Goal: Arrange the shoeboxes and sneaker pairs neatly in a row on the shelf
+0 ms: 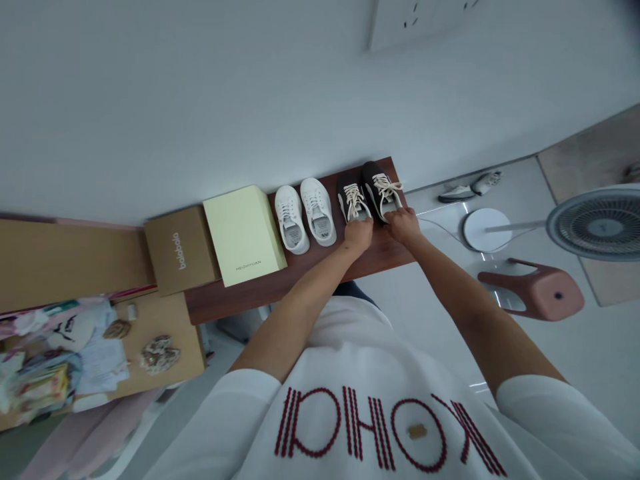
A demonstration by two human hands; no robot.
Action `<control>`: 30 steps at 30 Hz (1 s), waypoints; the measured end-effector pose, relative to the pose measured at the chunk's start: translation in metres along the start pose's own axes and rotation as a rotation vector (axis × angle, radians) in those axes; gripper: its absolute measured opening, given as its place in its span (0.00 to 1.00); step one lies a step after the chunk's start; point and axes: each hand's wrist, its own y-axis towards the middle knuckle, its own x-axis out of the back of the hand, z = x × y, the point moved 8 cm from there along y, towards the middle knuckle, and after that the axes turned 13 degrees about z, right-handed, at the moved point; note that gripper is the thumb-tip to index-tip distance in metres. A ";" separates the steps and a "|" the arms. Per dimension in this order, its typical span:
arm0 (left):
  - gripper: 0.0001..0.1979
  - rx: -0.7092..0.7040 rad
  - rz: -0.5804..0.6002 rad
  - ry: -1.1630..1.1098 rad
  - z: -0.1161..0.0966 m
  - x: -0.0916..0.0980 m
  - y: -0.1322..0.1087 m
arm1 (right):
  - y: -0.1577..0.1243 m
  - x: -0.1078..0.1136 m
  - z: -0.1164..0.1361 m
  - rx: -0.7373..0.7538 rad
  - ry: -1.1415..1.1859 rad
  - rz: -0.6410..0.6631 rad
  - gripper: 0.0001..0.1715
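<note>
On a dark wooden bench [300, 273] against the wall stand two black shoes with cream laces. My left hand [358, 235] is closed on the heel of the left black shoe [353, 197]. The heel of the right black shoe [381, 190] is gripped by my right hand [403, 224]. Both shoes point toes toward the wall and sit side by side at the bench's right end. A pair of white sneakers [305, 217] stands just left of them.
A pale yellow box [243, 235] and a brown cardboard box [181, 250] sit further left on the bench. A cluttered low table [190, 337] is at lower left. A pink stool [537, 290], a fan [597, 223] with white base, and another shoe [470, 187] stand on the floor right.
</note>
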 end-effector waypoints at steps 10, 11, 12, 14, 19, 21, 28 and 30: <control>0.19 0.025 0.010 0.029 0.001 0.007 0.018 | 0.016 0.000 0.002 -0.033 0.022 0.012 0.17; 0.19 0.029 0.015 0.026 0.001 0.006 0.020 | 0.018 0.000 0.002 -0.032 0.027 0.011 0.17; 0.19 0.032 0.019 0.023 0.001 0.005 0.022 | 0.019 -0.001 0.002 -0.029 0.032 0.012 0.17; 0.19 0.036 0.024 0.020 0.001 0.004 0.025 | 0.020 -0.004 0.003 -0.025 0.040 0.015 0.17; 0.19 0.042 0.015 0.031 0.001 0.000 0.030 | 0.023 -0.008 0.006 -0.043 0.049 0.035 0.19; 0.19 0.039 0.004 0.034 0.001 -0.001 0.030 | 0.024 -0.009 0.006 -0.062 0.063 0.044 0.20; 0.13 0.002 -0.051 0.081 -0.001 0.008 0.023 | 0.016 0.006 0.007 -0.100 0.109 -0.057 0.20; 0.14 -0.022 -0.096 0.090 -0.003 0.015 0.017 | 0.008 0.014 0.009 -0.096 0.128 -0.110 0.21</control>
